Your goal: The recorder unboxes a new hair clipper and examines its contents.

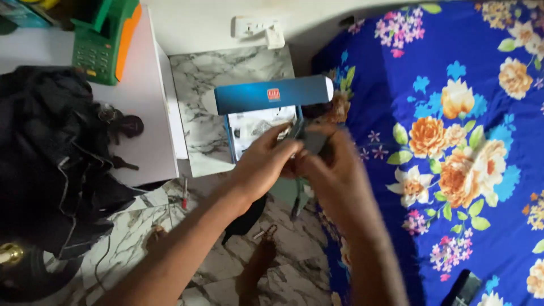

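My left hand (pixel 265 160) and my right hand (pixel 334 170) meet in the middle of the view, both pinching a small dark grey object (pixel 303 137) between the fingers; motion blur hides what it is. Just beyond the hands lies an open blue box (pixel 272 96) with its lid raised and white printed sheets (pixel 258 129) inside. The box rests on a marble-patterned surface (pixel 226 73) beside the bed.
A blue floral bedsheet (pixel 453 141) fills the right side. A white table (pixel 144 113) at left holds a green and orange toy register (pixel 105 39), dark clothing (pixel 45 153) and keys (pixel 122 126). A red pen (pixel 185 195) lies on the marble floor.
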